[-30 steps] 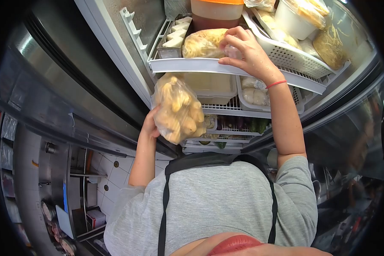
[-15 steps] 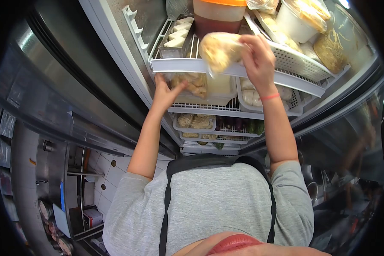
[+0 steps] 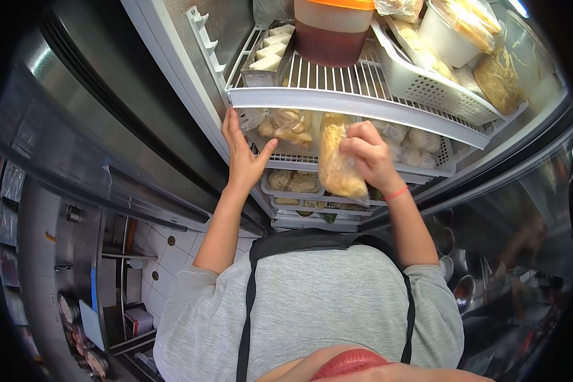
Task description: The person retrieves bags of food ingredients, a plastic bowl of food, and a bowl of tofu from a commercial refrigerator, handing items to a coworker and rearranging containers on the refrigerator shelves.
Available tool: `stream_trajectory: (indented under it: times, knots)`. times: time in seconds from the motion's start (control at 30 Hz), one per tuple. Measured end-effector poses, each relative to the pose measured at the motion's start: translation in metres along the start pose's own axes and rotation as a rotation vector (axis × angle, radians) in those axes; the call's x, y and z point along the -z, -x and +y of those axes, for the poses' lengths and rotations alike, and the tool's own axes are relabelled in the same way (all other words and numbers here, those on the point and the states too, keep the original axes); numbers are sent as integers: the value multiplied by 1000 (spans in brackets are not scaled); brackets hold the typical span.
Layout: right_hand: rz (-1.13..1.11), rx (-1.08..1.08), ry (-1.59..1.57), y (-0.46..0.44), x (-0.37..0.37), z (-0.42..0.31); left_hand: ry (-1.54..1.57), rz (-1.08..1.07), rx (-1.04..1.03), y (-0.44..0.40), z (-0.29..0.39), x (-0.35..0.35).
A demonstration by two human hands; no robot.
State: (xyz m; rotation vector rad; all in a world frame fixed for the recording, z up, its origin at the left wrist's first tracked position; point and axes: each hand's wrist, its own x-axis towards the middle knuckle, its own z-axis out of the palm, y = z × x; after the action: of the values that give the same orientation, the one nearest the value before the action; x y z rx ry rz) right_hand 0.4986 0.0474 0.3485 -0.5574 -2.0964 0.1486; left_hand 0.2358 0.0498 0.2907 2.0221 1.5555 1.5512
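Observation:
My right hand (image 3: 370,156) grips a clear plastic bag of yellowish food (image 3: 339,159), which hangs upright in front of the second fridge shelf. On that shelf, at the left, lies a bag of pale yellow chunks (image 3: 288,127). My left hand (image 3: 245,153) is beside this bag with thumb and fingers spread, its fingertips near the left end of the top shelf's white front edge (image 3: 356,104). Nothing shows in my left hand.
The top shelf bears an orange-lidded container of dark red liquid (image 3: 332,38), a metal tray of white pieces (image 3: 268,54) and a white perforated basket (image 3: 426,86). Bagged food fills lower trays (image 3: 293,181). Fridge doors stand on both sides.
The bag of chunks has gone from my left hand onto the second shelf, and that hand has opened. My right hand has lifted the other bag off the top shelf and brought it down.

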Motion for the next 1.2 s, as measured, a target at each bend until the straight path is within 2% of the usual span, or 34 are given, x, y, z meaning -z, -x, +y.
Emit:
stream_trajectory:
  times: [0.1, 0.17, 0.2, 0.27, 0.3, 0.37, 0.4, 0.47, 0.5, 0.57, 0.63, 0.7, 0.73, 0.8, 0.83, 0.87, 0.9, 0.93, 1.0, 1.03, 1.07, 1.1, 1.17, 1.2]
  knots:
    - [101, -9, 68, 18, -32, 39, 83, 23, 52, 10, 6, 4]
    - [247, -269, -40, 22, -46, 58, 59, 45, 33, 15, 2, 3]
    - [249, -270, -38, 23, -52, 69, 61, 43, 31, 16, 2, 3]
    - [205, -610, -143, 19, -59, 88, 44, 29, 46, 19, 2, 5]
    - [208, -611, -145, 15, -62, 93, 42, 27, 45, 20, 3, 6]
    - [276, -439, 114, 7, -65, 101, -4, 59, 15, 19, 7, 8]
    - [274, -436, 113, 1, -58, 95, -5, 63, 15, 19, 8, 8]
    - [-359, -870, 434, -9, -30, 78, 4, 116, -23, 22, 9, 11]
    - [-454, -948, 314, -9, -13, 70, 5, 118, -20, 23, 10, 15]
    - [-405, -659, 183, -7, 6, 38, -74, 238, -154, 18, 18, 22]
    - [-543, -396, 35, -34, 28, -16, -69, 298, -213, 6, 28, 26]
    - [-534, -36, -200, -58, 38, -41, -73, 359, -314, -11, 49, 33]
    - [-533, -34, -204, -70, 45, -47, -78, 359, -314, -22, 59, 35]
    - [-238, 105, 79, -98, 56, -46, -102, 359, -440, -46, 72, 37]
    - [-132, 69, 122, -111, 59, -41, -103, 361, -442, -57, 76, 37]
    - [-27, 34, 166, -124, 61, -34, -249, 315, -442, -69, 79, 36]
    - [-26, 37, 170, -134, 60, -28, -393, 268, -439, -78, 80, 34]
    - [42, 39, 331, -144, 58, -22, -391, 272, -441, -85, 79, 32]
    - [110, 42, 491, -157, 52, 4, -299, 31, -106, -96, 75, 28]
    - [196, 136, 597, -157, 40, 29, -367, 98, -186, -102, 64, 23]
    - [283, 230, 702, -160, 34, 36, -369, 103, -188, -102, 67, 23]
    - [286, 233, 701, -162, 33, 42, -336, 95, -146, -100, 70, 23]
    - [245, 48, 608, -167, 32, 50, -303, 90, -106, -101, 72, 22]
    - [243, 48, 606, -169, 33, 52, -267, 142, -119, -100, 69, 21]
